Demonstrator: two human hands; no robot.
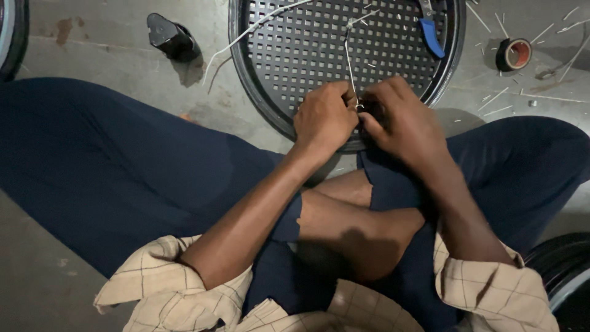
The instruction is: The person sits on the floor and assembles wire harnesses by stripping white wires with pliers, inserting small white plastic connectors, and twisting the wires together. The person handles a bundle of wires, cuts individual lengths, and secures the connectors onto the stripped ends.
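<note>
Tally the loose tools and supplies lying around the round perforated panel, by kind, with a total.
Black perforated round panel: 1
Tape roll: 1
Blue-handled pliers: 1
Black battery-like block: 1
Thin white wire pinched by the left hand and right hand, at the panel's rim: 1
Total: 5
</note>
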